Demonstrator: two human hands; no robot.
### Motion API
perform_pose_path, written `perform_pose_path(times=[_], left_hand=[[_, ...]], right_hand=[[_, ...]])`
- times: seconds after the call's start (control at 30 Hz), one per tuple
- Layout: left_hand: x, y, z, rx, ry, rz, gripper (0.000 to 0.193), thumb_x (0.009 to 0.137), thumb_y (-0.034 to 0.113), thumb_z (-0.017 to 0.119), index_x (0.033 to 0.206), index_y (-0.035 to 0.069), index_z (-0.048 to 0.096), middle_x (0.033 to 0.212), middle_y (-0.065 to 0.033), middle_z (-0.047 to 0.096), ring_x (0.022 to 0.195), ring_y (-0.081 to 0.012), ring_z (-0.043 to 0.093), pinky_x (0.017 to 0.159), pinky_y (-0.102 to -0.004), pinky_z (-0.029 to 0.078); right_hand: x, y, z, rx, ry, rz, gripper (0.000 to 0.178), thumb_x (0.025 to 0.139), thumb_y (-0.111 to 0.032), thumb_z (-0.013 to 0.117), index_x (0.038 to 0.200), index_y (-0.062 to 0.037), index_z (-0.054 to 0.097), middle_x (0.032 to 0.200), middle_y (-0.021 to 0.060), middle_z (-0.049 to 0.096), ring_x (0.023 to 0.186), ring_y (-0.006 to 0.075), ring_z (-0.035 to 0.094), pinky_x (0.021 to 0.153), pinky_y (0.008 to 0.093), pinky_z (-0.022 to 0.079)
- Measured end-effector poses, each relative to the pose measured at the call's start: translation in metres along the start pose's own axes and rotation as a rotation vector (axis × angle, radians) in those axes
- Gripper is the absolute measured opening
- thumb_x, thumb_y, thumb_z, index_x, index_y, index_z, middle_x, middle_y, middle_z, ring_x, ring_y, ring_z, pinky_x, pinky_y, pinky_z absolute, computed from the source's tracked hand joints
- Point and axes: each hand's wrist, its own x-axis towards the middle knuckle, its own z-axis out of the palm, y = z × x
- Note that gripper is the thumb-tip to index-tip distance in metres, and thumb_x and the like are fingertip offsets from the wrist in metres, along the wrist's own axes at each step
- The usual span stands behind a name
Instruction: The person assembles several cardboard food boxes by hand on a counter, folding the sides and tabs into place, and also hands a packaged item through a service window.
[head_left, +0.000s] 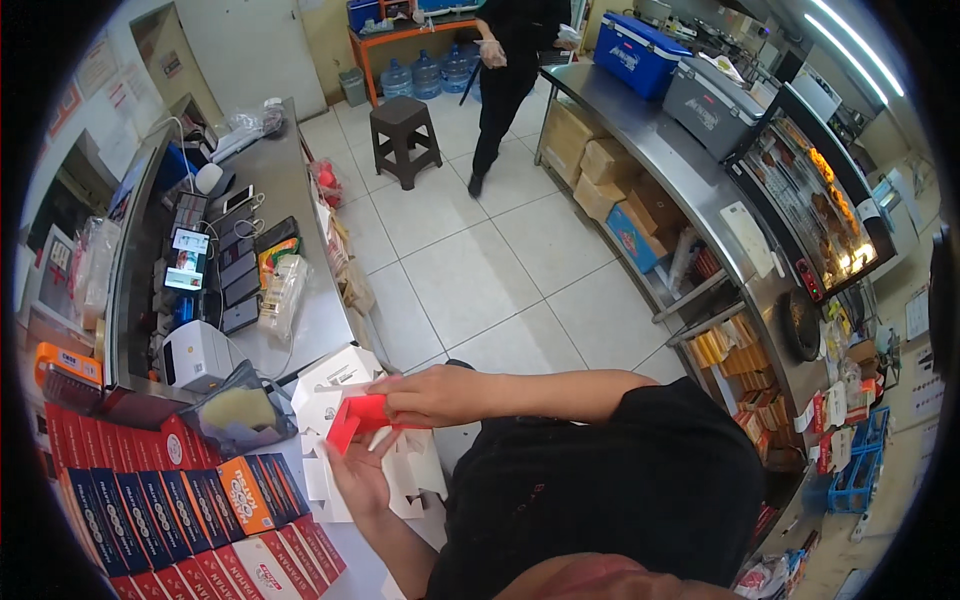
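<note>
grip: right hand (428, 396) grasping, fingers curled over the upper right edge of one red carton (366, 409); left hand (361, 482) grasping the same piece at its lower edge, thumb on the near corner. landmark: one white printer (196, 358).

item, red carton: partly folded, one side standing open, held right of the printer and nearer the person.

item, white cardboard (328, 374): flat, flapped pieces beneath the hands, right of the printer.

item, grey plastic bag (238, 400) with something pale yellow inside: just beside the printer, near side.

item, dark blue cartons (150, 510): one row, nearer the person than the printer, set between red cartons (100, 440) and red-and-white cartons (262, 572).

item, orange box (68, 366): left of the printer.

item, lit phone screen (187, 262): just beyond the printer, same steel counter (322, 328).

item, dark stool (405, 140): well beyond the printer, to its right; further off, a co-worker (522, 70) in black.

item, blue cooler (640, 55) and grey cooler (712, 108): far right of the printer.
</note>
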Motion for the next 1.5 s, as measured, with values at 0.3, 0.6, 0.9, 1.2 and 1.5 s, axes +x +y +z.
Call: perform_pose_path(times=[0.3, 0.6, 0.9, 1.2, 1.5], left_hand=[[0.007, -0.014, 0.007, 0.657, 0.384, 0.123, 0.032, 0.091, 0.018, 0.077, 0.114, -0.002, 0.066, 0.094, -0.0072, 0.071, 0.073, -0.0115, 0.067, 0.062, -0.026, 0.06], [0.009, -0.034, -0.002, 0.424, 0.211, 0.172, 0.052, 0.085, 0.035, 0.082, 0.114, -0.005, 0.063, 0.086, -0.009, 0.07, 0.07, -0.016, 0.069, 0.051, -0.0252, 0.053], [0.031, 0.056, 0.006, 0.88, -0.298, 0.369, 0.106, 0.074, 0.051, 0.084, 0.151, -0.003, 0.035, 0.16, -0.0162, 0.031, 0.144, -0.0312, 0.037, 0.114, -0.0476, 0.036], [0.014, 0.03, -0.013, 0.308, -0.231, 0.237, 0.113, 0.062, 0.035, 0.094, 0.149, 0.009, 0.027, 0.147, -0.0127, 0.038, 0.138, -0.0257, 0.043, 0.11, -0.0409, 0.042], [-0.025, 0.054, -0.015, 1.142, -0.127, 0.465, 0.103, 0.051, 0.033, 0.096, 0.138, 0.011, 0.046, 0.136, -0.0135, 0.044, 0.13, -0.0299, 0.048, 0.107, -0.0412, 0.045]], right_hand=[[-0.006, -0.006, 0.003, -0.114, 0.144, -0.08, 0.021, 0.091, -0.02, 0.069, 0.102, -0.0073, 0.056, 0.131, 0.0142, 0.061, 0.095, 0.0318, 0.069, 0.072, 0.0407, 0.059], [-0.003, -0.014, -0.005, 0.156, 0.03, 0.057, 0.038, 0.085, -0.029, 0.079, 0.11, -0.0077, 0.059, 0.132, 0.0194, 0.06, 0.109, 0.0405, 0.065, 0.089, 0.0433, 0.055], [0.055, 0.011, -0.085, 0.758, -0.312, -0.036, 0.052, 0.07, -0.012, 0.093, 0.111, -0.0064, 0.062, 0.124, 0.0124, 0.065, 0.118, 0.026, 0.062, 0.099, 0.0398, 0.05], [0.058, -0.005, -0.067, 1.002, 0.021, 0.427, 0.04, 0.093, -0.016, 0.067, 0.132, -0.0051, 0.061, 0.128, 0.0123, 0.065, 0.115, 0.0224, 0.064, 0.094, 0.0374, 0.054], [0.066, -0.017, -0.049, 0.079, -0.143, -0.152, 0.036, 0.086, 0.009, 0.055, 0.108, -0.0116, 0.076, 0.129, 0.0103, 0.067, 0.11, 0.0303, 0.069, 0.09, 0.0365, 0.058]])
